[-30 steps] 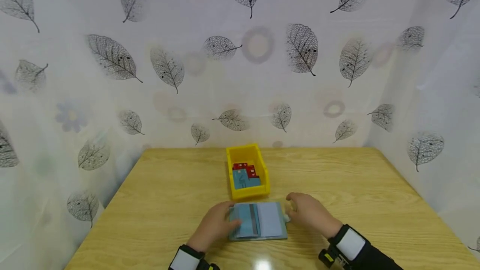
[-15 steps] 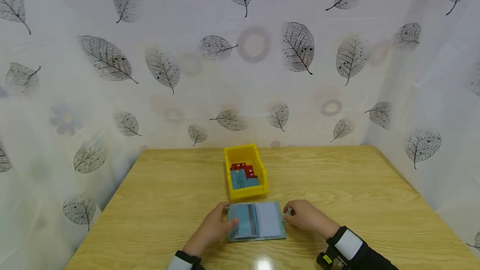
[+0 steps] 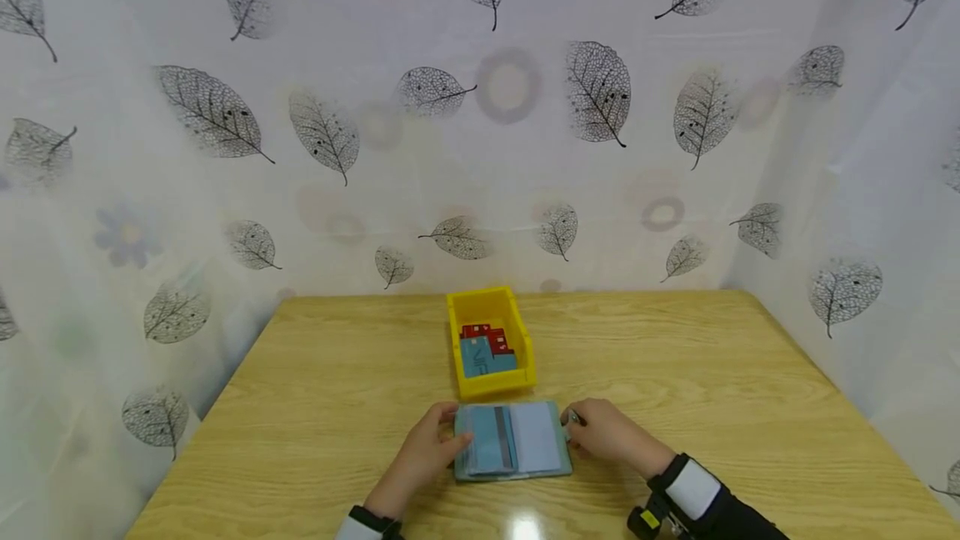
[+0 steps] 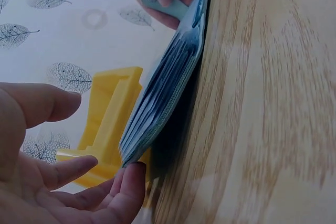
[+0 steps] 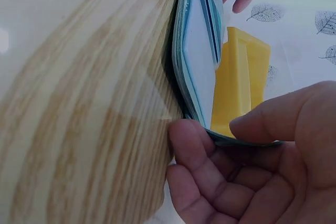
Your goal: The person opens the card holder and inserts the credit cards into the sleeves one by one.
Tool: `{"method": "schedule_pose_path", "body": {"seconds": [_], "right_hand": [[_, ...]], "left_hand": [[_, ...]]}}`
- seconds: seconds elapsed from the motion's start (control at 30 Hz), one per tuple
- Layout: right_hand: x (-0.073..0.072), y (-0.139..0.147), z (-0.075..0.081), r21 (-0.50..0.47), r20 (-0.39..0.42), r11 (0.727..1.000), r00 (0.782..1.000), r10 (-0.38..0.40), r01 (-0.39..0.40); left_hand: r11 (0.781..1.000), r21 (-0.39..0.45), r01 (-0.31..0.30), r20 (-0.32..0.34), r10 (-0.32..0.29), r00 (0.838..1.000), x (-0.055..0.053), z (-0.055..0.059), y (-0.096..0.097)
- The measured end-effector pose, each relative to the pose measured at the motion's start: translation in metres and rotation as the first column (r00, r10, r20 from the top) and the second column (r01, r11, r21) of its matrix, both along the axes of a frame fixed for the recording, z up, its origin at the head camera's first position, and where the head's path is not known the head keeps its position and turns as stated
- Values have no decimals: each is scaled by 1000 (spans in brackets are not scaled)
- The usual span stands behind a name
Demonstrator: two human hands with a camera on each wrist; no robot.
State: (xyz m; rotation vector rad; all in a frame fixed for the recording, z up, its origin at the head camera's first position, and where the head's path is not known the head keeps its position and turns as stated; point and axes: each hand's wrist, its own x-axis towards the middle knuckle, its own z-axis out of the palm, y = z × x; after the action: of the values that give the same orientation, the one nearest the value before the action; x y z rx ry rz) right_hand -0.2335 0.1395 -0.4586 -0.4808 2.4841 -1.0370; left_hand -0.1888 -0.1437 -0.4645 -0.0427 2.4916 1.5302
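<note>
A light blue card holder (image 3: 534, 438) lies spread open on the wooden table, clear sleeves on its left half and a white page on its right. My right hand (image 3: 606, 433) pinches the snap strap (image 4: 176, 8) at its right edge between thumb and curled fingers. In the right wrist view the thumb (image 5: 278, 114) lies over that strap. At the opposite edge, my left hand (image 3: 426, 450) touches the cover from beneath with its fingertips (image 4: 134, 179). The left thumb (image 4: 52, 103) stands apart from the sleeves, and the fingers are loosely bent.
Just behind the card holder stands a yellow bin (image 3: 495, 390) holding red cards (image 3: 497, 340) and blue cards (image 3: 477, 357). The wooden table (image 3: 337, 365) reaches back to a leaf-patterned curtain (image 3: 510, 173), which also hangs along both sides.
My right hand has closed its fingers on the snap strap and drawn slightly inward. The left hand stays at the left edge, its thumb shifted slightly outward.
</note>
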Motion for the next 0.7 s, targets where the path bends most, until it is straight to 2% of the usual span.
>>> {"method": "schedule_pose_path", "body": {"seconds": [0.23,0.57,0.7], "right_hand": [[2,2,2,-6,-45,1000,999,-13,13],[4,1,5,-9,-48,1000,998,26,-26],[4,1,5,-25,-40,998,998,51,-52]], "left_hand": [[999,38,-11,18,11,1000,2,3,3],[998,61,0,-63,4,998,9,14,9],[998,64,-10,-52,14,999,10,20,12]]}}
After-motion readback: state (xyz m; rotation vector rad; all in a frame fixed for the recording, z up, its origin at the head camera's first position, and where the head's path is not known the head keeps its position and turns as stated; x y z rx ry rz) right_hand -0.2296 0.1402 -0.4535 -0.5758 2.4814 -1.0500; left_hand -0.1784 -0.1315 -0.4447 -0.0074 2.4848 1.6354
